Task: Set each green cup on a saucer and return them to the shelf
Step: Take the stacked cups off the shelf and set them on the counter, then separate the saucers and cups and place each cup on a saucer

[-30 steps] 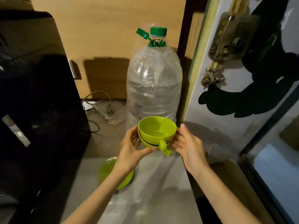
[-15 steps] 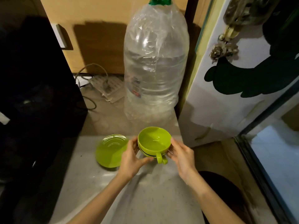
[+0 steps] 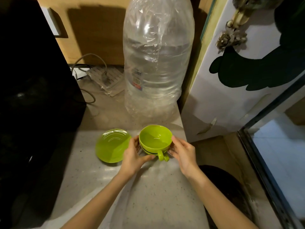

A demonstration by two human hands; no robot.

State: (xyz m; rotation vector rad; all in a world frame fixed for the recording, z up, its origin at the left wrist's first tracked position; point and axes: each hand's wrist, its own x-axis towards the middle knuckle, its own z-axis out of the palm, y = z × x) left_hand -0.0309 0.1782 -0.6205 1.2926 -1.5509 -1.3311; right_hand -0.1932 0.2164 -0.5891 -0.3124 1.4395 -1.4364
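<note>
Your two forearms reach in from the bottom edge over the speckled grey desk [image 3: 153, 204], and both hands meet at the green cups [image 3: 155, 140], which look like two nested, one inside the other, with two handles [image 3: 162, 156] pointing back toward you. Your left hand [image 3: 132, 157] cups the left side, its fingers [image 3: 137, 142] curled against the wall and the thumb tucked under the lower rim; your right hand [image 3: 182, 152] presses its fingers [image 3: 173, 147] to the right side, so the cups sit clamped between the two hands. You cannot tell whether the stack rests on the desk or hangs just above it. Just to the left, close beside your left hand, lies a green saucer [image 3: 112, 145], flat and empty. Beyond the cups stands a large clear water bottle [image 3: 156, 63] wrapped in plastic film, with a cable [image 3: 89, 63] and a wooden panel [image 3: 92, 30] behind.
</note>
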